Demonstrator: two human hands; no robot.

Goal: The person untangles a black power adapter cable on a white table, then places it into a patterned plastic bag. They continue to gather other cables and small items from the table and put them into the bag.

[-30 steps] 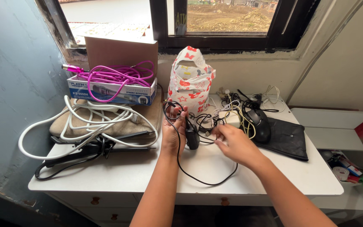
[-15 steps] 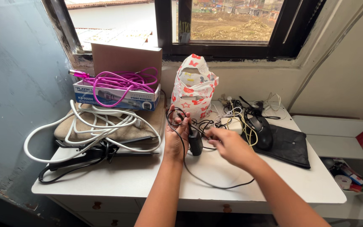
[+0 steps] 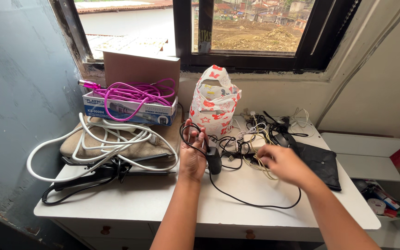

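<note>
Black cord (image 3: 251,200) now loops wider across the white worktop (image 3: 130,201), lower centre. Left hand (image 3: 193,150) stays closed around its coils and black adapter (image 3: 214,159); right hand (image 3: 281,162) has moved right, pinching the cord amid tangled cables (image 3: 251,139).

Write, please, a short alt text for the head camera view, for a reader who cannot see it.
A person's left hand holds a thin black cable and a small black adapter above a white table, while the right hand reaches into a tangle of cables. A patterned plastic bag stands behind, with white cable and pink cable at left.
</note>
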